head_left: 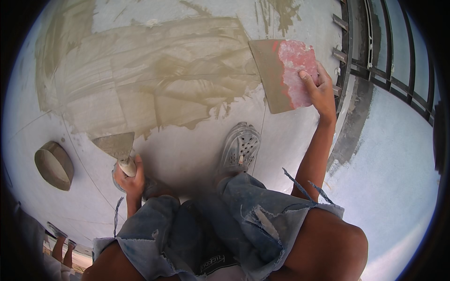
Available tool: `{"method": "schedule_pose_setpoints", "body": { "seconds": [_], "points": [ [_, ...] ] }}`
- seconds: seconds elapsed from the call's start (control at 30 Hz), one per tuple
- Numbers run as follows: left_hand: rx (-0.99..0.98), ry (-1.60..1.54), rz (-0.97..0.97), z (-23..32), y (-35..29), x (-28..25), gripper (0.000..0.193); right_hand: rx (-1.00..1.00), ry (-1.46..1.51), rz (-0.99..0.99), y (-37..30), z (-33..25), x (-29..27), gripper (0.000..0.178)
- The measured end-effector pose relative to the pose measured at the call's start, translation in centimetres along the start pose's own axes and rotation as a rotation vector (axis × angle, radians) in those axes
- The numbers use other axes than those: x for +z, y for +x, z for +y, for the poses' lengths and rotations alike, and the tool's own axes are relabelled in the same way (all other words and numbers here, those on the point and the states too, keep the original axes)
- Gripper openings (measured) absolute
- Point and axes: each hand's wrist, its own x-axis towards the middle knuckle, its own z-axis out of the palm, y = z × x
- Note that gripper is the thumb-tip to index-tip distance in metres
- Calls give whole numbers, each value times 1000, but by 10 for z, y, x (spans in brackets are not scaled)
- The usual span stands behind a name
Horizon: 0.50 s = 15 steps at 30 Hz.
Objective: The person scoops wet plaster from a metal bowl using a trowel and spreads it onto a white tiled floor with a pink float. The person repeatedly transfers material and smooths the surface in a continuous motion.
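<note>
My left hand [131,177] is closed round the pale handle of a putty knife [115,144], whose wide blade is coated in grey-brown paste and points away from me. Out at the right, my right hand [321,91] grips a flat, roughly square spreader [297,61]. Its half near my hand is worn red and whitish; the other half is covered with the same paste. That paste-covered edge lies at the right border of a broad smear of wet paste [154,70] on the pale floor. My right thumb presses on the spreader's face, while the fingers behind it are mostly hidden.
A round tub [54,166] with paste-stained walls stands at the left. My grey clog [240,149] rests just short of the smear. Dark metal railing bars [389,42] run along the right, beside a grey strip [354,117]. Another person's feet [63,241] show at the lower left.
</note>
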Motion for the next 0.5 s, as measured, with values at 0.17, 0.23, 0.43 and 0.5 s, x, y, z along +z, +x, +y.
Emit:
{"method": "schedule_pose_setpoints", "body": {
  "seconds": [0.17, 0.23, 0.43, 0.5],
  "points": [
    [-21, -12, 2, -2, 0, 2, 21, -22, -15, 23, 5, -4, -8, 50],
    [4, -1, 4, -2, 0, 1, 20, -2, 13, -45, 8, -4, -4, 49],
    [2, -40, 13, 1, 0, 1, 19, -50, -120, -82, 19, -17, -6, 48],
    [-14, -41, 12, 1, 1, 2, 20, -41, -97, -62, 23, -27, -6, 47]
  ]
}}
